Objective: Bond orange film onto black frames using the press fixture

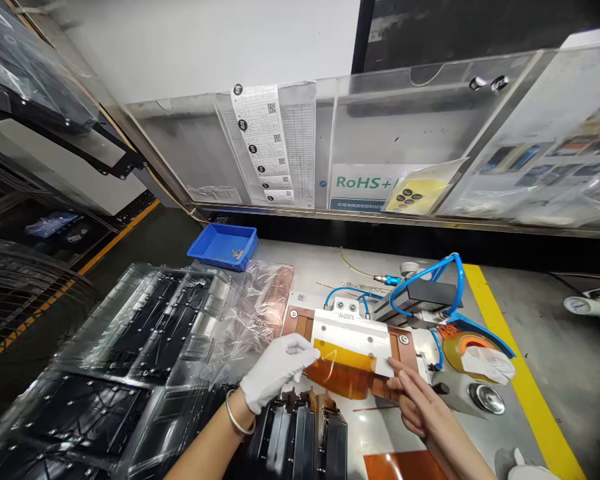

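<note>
My left hand (280, 370), in a white glove with a bangle at the wrist, pinches the left edge of a clear amber film (347, 373). My bare right hand (415, 397) has its fingers closed at the film's right end, beside a small white piece (383, 367). Stretched between both hands, the film lies over the front of a white metal fixture block (353, 333) with brown side plates (299, 325). Whether it touches the block I cannot tell. Several black moulded parts (303, 440) stand just below my left hand.
Clear trays (153, 393) of black parts fill the left side, beside crumpled plastic wrap (253, 307). A blue bin (223, 245) stands behind them. Blue air hoses (460, 280), a tape roll (475, 353) and a metal container (467, 395) are on the right. Another amber sheet (405, 465) lies in front.
</note>
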The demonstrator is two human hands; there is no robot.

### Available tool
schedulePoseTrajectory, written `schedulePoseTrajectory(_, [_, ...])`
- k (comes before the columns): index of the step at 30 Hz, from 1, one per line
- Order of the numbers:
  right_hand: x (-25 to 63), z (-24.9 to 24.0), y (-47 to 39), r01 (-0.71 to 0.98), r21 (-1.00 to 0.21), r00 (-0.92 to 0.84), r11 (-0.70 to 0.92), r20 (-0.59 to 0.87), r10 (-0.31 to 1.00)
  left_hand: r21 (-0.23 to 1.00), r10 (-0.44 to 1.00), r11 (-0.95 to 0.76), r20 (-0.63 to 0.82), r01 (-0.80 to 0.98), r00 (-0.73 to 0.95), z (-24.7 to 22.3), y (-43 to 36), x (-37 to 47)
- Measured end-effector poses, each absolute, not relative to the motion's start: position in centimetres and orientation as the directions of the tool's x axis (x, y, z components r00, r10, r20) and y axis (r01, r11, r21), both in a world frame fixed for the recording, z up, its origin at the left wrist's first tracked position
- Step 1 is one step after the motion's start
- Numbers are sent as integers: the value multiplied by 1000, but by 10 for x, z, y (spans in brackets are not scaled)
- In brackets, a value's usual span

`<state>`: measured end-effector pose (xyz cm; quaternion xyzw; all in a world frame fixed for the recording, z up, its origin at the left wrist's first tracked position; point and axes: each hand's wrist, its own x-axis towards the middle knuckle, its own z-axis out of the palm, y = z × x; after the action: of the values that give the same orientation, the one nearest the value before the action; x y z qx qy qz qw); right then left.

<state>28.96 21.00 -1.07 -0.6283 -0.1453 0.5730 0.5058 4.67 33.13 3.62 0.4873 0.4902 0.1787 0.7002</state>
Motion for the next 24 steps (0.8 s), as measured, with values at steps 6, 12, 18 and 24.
schedulePoseTrajectory(6, [284, 0, 211, -359, -786, 216, -503, -594, 775, 870, 734, 430, -492, 240, 468, 41, 339, 50])
schedulePoseTrajectory(12, [303, -8, 223, -254, -810, 247, -528, -582, 775, 853, 759, 368, -506, 370, 409, 18, 351, 54])
schedulePoseTrajectory(18, [314, -16, 248, -181, -801, 270, -571, -599, 754, 815, 769, 318, -520, 484, 372, 7, 365, 64])
schedulePoseTrajectory(24, [317, -20, 262, -141, -793, 303, -593, -605, 736, 793, 779, 301, -525, 529, 344, 5, 371, 71])
